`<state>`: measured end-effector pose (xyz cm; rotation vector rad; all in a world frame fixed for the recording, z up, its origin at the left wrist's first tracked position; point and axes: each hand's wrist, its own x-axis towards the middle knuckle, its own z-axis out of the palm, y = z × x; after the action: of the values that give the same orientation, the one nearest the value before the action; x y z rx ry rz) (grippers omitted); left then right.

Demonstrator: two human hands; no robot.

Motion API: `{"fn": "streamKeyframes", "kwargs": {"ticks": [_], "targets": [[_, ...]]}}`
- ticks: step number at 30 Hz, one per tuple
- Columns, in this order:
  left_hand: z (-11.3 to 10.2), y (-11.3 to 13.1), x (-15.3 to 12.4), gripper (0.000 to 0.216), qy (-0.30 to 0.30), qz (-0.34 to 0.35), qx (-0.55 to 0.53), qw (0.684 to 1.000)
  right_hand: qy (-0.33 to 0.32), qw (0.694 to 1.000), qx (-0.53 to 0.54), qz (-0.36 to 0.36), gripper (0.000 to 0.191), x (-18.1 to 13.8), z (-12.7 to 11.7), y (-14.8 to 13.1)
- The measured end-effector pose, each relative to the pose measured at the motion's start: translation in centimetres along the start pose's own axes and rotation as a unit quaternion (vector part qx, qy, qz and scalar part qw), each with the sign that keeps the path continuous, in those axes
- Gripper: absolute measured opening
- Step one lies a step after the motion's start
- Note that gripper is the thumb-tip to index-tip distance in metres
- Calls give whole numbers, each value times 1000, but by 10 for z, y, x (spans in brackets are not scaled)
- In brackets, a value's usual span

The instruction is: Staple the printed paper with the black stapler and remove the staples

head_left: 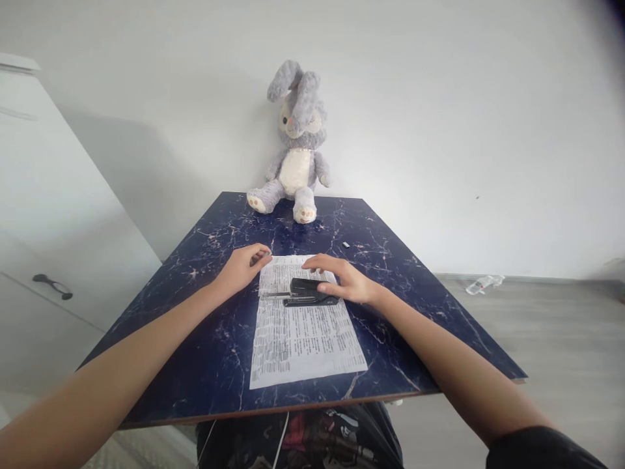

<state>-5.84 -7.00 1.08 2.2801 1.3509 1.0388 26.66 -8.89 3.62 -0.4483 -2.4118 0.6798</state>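
Observation:
A printed sheet of paper [303,335] lies flat in the middle of the dark blue marbled table [205,352]. A black stapler [308,292], hinged open, rests on the sheet's upper part. My right hand [344,279] lies over the stapler's right end, fingers stretched out and touching it. At the sheet's top left corner my left hand [243,266] has its fingers curled in a pinch, holding something small that I cannot make out.
A grey and white plush rabbit [294,150] sits at the table's far edge against the white wall. A small pale object [346,245] lies on the table behind the paper. A white cabinet [53,215] stands left. A plastic bottle [482,284] lies on the floor right.

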Motion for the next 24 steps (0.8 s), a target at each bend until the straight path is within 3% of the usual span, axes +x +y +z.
{"fn": "streamKeyframes", "kwargs": {"ticks": [3, 7, 13, 17, 20, 24], "targets": [[3, 5, -2, 29, -21, 11, -24, 999, -41, 999, -21, -3, 49, 5, 10, -10], [7, 9, -5, 27, -28, 17, -29, 999, -102, 992, -48, 50, 19, 7, 11, -9], [5, 0, -5, 31, -24, -24, -30, 999, -177, 971, -83, 135, 14, -12, -33, 12], [5, 3, -5, 33, -29, 3, -48, 998, -175, 964, -86, 182, 15, -26, -56, 24], [10, 21, -9, 30, -31, 33, -56, 997, -164, 969, -82, 163, 16, -24, -49, 20], [19, 47, -16, 27, -65, 48, -92, 993, -153, 978, -76, 122, 16, -9, -22, 5]]}}
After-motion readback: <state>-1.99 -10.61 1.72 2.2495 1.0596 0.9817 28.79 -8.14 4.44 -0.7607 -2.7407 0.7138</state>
